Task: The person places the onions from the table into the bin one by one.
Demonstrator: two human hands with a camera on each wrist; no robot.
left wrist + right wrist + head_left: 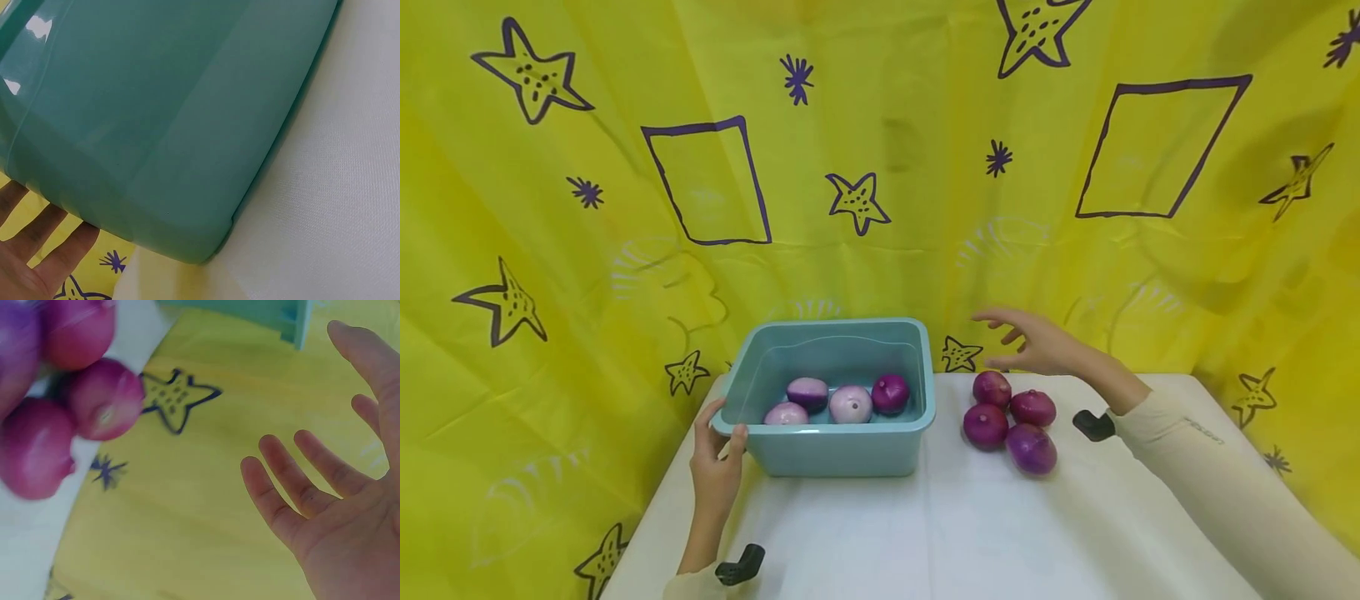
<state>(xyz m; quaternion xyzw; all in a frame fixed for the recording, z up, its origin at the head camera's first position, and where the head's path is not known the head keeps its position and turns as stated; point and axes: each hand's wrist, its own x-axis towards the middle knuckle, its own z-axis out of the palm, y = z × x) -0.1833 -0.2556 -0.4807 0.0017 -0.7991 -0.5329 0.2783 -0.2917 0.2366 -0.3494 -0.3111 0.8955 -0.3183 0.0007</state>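
Head view: left hand (717, 467) grips tub (835, 454) rim at near-left corner; right hand (1037, 343) spread, empty, above onions (1011, 421) right of tub.

L wrist: tub wall smooth, prob. slippery.

R wrist: onions round, firm; cup whole.

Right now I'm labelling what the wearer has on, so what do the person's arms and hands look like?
Both hands are bare: the left hand and the right hand show no gloves or rings. The right arm wears a long cream sleeve with small dark lettering. A small black device sits at the right wrist, another at the left.
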